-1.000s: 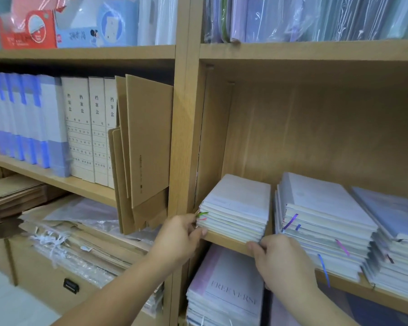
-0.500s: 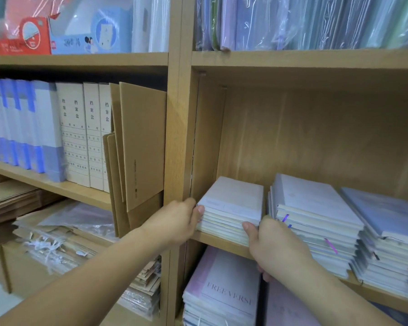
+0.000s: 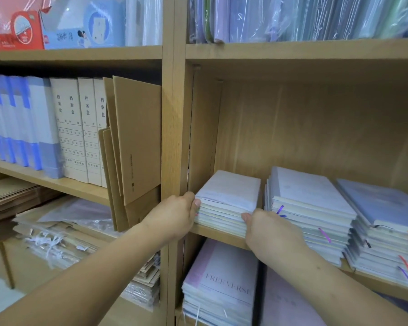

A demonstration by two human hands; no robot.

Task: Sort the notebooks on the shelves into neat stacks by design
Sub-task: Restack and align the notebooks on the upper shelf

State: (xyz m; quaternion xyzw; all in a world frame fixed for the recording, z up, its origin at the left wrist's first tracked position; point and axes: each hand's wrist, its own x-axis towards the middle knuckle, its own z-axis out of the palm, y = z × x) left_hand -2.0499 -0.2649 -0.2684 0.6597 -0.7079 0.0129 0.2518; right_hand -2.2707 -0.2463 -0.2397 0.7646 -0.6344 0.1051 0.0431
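A short stack of pale notebooks (image 3: 231, 189) lies at the left end of the wooden shelf (image 3: 212, 232). My left hand (image 3: 172, 217) curls round the stack's front left corner, fingertips against the page edges. My right hand (image 3: 269, 231) holds the front right corner, thumb on the front edge; its fingers are hidden in the gap beside the stack. To the right stand a taller stack of pale blue notebooks (image 3: 311, 194) with purple ribbons and a stack of darker blue ones (image 3: 384, 205) with orange and purple ribbons.
The wooden upright (image 3: 173, 137) stands just left of the stack. One shelf down lies a lilac "FREEVERSE" notebook stack (image 3: 222, 285). Left bay: cream file boxes (image 3: 80, 128) and leaning cardboard folders (image 3: 134, 137). Plastic-wrapped notebooks (image 3: 292, 17) stand on the shelf above.
Both hands have closed in on the left stack's front corners. The stack now sits further back and squarer on the shelf, and the green tabs at its left corner are covered.
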